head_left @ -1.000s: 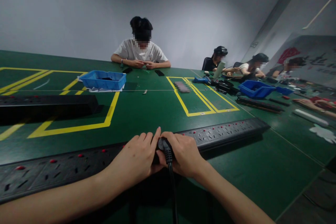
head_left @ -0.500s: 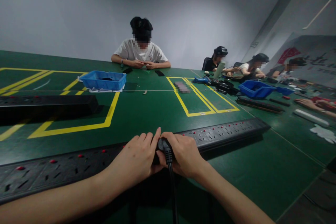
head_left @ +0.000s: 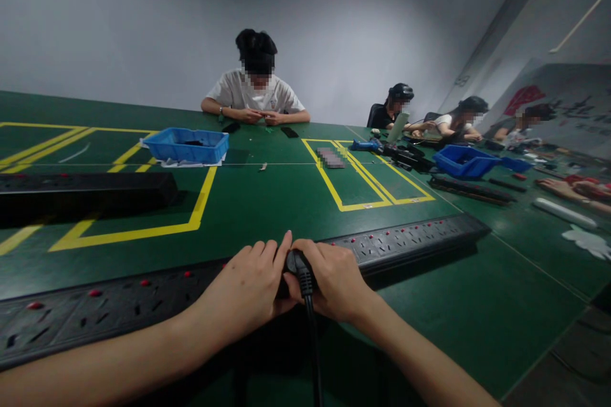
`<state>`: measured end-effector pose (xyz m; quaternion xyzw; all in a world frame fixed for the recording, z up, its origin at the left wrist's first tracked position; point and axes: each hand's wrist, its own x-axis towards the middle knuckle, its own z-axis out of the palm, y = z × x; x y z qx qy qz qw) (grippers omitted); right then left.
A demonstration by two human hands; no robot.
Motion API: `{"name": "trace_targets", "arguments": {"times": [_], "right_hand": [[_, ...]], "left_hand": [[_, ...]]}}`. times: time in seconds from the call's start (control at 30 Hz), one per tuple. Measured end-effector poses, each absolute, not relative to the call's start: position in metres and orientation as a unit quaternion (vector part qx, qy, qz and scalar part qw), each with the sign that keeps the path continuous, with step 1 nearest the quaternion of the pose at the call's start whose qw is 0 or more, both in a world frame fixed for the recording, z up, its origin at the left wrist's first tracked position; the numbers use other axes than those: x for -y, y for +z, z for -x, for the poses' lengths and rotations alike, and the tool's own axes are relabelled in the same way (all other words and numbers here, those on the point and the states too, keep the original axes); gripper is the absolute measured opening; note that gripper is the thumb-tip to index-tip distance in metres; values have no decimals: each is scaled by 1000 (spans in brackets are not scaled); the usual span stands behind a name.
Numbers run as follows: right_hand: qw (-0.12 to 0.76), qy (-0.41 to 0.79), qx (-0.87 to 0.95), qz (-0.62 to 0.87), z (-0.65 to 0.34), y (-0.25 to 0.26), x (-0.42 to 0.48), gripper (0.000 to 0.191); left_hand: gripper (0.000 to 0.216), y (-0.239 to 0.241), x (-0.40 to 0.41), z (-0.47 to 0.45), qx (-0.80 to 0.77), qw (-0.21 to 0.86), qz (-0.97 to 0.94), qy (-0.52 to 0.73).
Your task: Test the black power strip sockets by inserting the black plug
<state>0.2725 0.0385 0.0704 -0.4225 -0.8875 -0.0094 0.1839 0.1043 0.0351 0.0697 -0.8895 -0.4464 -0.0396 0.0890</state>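
A long black power strip (head_left: 119, 302) with red switches lies across the green table (head_left: 267, 203) in front of me. A black plug (head_left: 298, 265) with its cable (head_left: 312, 343) sits at the strip's middle. My left hand (head_left: 245, 289) rests on the strip just left of the plug, fingers close together and pressed down. My right hand (head_left: 334, 280) is closed round the plug from the right, thumb and fingers against it. The socket under the hands is hidden.
A second black strip (head_left: 86, 191) lies at the left, a blue tray (head_left: 186, 145) beyond it. Yellow tape marks rectangles on the table. A person in a white shirt (head_left: 255, 95) sits opposite; other people work at the right near a blue bin (head_left: 465, 162).
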Motion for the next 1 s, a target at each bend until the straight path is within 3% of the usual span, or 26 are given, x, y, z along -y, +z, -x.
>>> {"name": "trace_targets", "arguments": {"times": [1.0], "right_hand": [[165,7,890,424,-274,68,-39,34]], "left_hand": [[68,69,-35,-105,454,90,886,-31]]}}
